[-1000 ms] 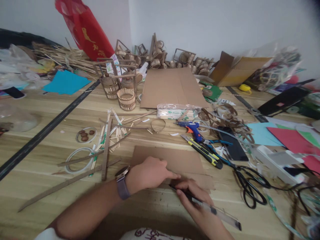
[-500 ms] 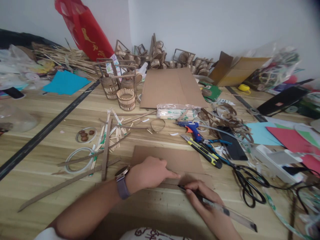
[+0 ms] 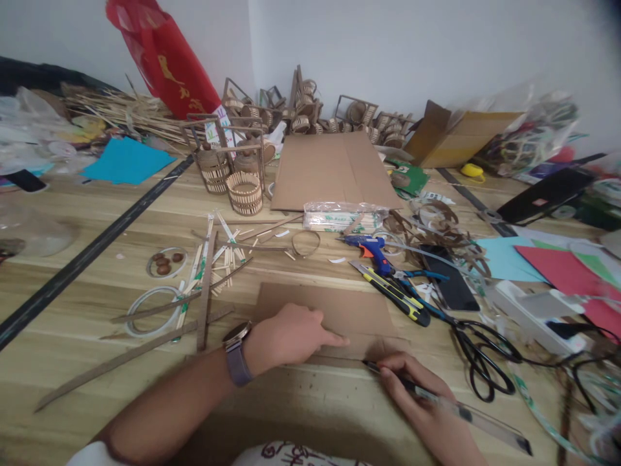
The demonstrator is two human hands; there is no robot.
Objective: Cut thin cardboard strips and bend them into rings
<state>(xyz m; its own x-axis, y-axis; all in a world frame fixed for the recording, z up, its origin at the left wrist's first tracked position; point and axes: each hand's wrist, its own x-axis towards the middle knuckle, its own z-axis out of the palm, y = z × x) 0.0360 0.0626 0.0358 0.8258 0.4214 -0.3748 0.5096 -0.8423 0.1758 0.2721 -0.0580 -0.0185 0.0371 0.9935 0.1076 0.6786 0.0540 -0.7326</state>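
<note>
A strip of worktop (image 3: 320, 401) fronts the cardboard (image 3: 334, 310). The right hand (image 3: 431, 401) grips a pen (image 3: 490, 424), tip by the near edge. The left hand (image 3: 291, 336) rests on top, index extended; its curled grip I cannot tell. A cutter (image 3: 395, 296) flanks the far-right corner.

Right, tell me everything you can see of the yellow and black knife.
The knife has a slim black-and-yellow handle, seemingly plastic, and an exposed, metal-looking blade. It lies slantwise on the wooden table, blade pointing away and leftward, between the cardboard piece and the blue glue gun. The blue-handled pliers lie close by; whether they touch it, I cannot tell.
</note>
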